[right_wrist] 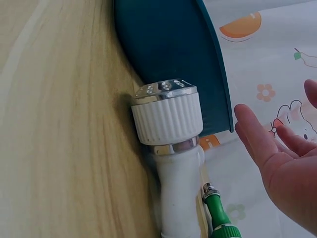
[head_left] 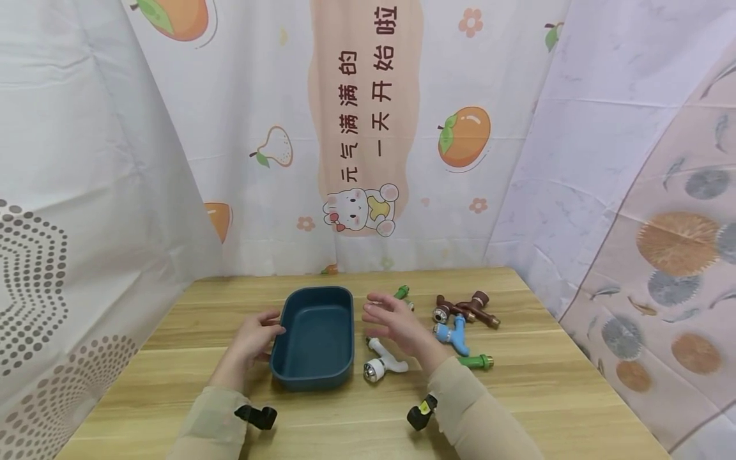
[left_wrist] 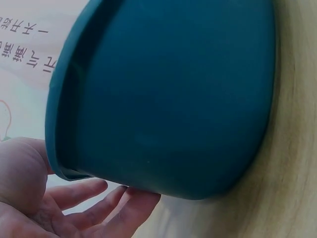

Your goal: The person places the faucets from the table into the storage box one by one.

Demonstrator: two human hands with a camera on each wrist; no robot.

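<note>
A dark blue-green rectangular plastic basin (head_left: 319, 342) stands on the table, its inside bare. My left hand (head_left: 255, 338) holds its left side, with the thumb at the rim and fingertips against the outer wall (left_wrist: 173, 99). To the right of the basin, my right hand (head_left: 399, 326) hovers with fingers extended and apart from it, holding nothing. Below that hand lies a white faucet (head_left: 386, 362) with a ribbed, silver-capped knob (right_wrist: 168, 119). A green faucet (head_left: 402, 292) lies behind the right hand, partly hidden by it.
Right of my right hand lie a blue faucet (head_left: 457, 335), brown faucets (head_left: 480, 310) and another green faucet (head_left: 477, 362), partly covered by the forearm. The wooden table (head_left: 345, 421) ends at a printed curtain (head_left: 259, 191) at the back.
</note>
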